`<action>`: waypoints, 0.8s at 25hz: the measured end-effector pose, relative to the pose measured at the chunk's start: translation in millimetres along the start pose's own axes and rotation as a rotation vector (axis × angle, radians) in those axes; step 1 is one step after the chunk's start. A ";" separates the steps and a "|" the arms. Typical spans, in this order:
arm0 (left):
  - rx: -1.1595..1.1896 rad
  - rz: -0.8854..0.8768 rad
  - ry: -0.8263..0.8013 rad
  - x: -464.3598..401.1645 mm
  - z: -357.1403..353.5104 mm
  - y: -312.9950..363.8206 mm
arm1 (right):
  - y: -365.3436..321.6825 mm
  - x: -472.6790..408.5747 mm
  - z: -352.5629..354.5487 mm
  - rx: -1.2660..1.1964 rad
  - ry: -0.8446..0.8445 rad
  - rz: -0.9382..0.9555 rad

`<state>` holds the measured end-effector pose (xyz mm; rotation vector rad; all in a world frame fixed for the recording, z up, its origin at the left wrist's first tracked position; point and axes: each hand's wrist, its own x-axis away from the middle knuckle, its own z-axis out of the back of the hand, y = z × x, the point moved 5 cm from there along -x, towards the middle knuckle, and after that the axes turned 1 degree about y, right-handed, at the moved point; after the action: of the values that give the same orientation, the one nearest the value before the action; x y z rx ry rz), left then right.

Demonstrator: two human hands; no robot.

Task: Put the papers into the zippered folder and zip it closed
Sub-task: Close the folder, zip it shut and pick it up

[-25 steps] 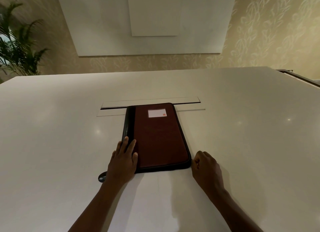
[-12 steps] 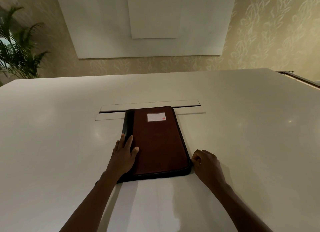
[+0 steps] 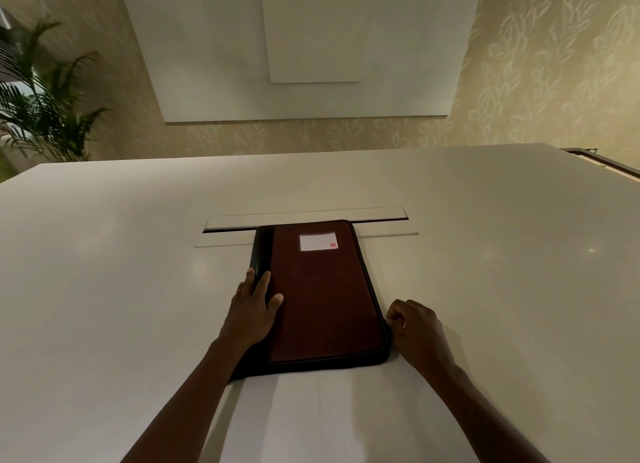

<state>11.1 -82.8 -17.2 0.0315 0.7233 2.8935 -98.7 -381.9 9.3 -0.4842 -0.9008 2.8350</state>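
Head view: the zippered folder lies shut and flat on the counter, between both hands. Flat-fingered, the left hand presses its spine side. Curled at the near right edge, the right hand seems to pinch the zip pull, now slightly farther along than a second ago. No papers show outside; zipping looks underway.

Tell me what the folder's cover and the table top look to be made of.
Folder: the reddish-brown front panel looks like matte leather or faux leather, with a stitch line along its near edge; the black spine strip and edging look smoother and catch a slight sheen. Real or synthetic cannot be told. Table: a hard, smooth off-white top, perhaps laminate or solid surface, glossy enough to mirror small ceiling lights.
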 end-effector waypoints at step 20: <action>0.085 0.056 -0.035 -41.8 4.3 -6.2 | -0.7 -58.2 -16.6 0.016 0.008 0.033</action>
<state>53.6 -82.0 -15.5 0.1137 0.8528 2.9054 -38.2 -384.9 12.2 -0.5128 -0.8764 2.8652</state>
